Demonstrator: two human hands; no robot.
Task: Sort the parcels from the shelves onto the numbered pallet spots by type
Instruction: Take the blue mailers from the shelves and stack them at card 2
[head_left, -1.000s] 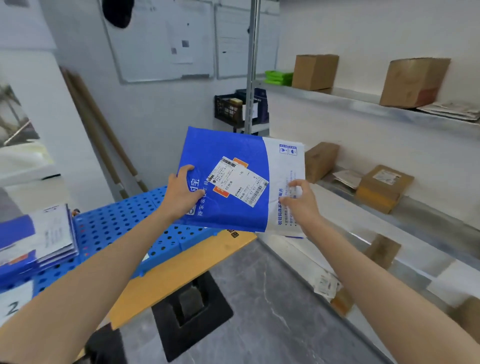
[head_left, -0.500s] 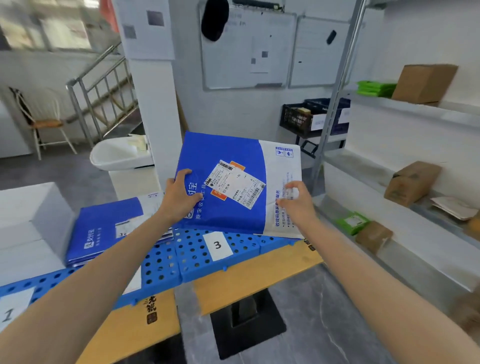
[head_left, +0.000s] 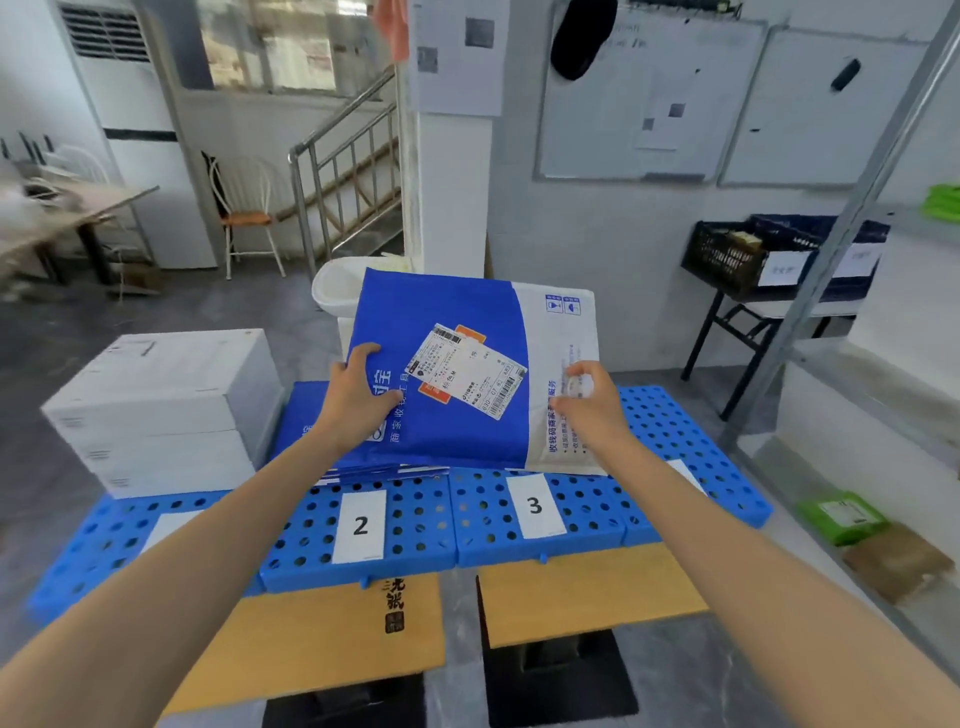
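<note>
Blue-and-white mailer (head_left: 470, 374) in the gripping fingers of left hand (head_left: 358, 400) and right hand (head_left: 592, 415), above mailer stack (head_left: 304, 434) on blue pallet (head_left: 675, 447).

Bright, even daylight; edges bend and blur slightly.

White card (head_left: 360, 526) on blue pallet (head_left: 675, 431): "2"; neighbour card (head_left: 535, 505): "3"; blue-white mailer (head_left: 441, 306) white strip: "收钱码商家服务"; shipping label (head_left: 467, 370) print unreadable
</note>
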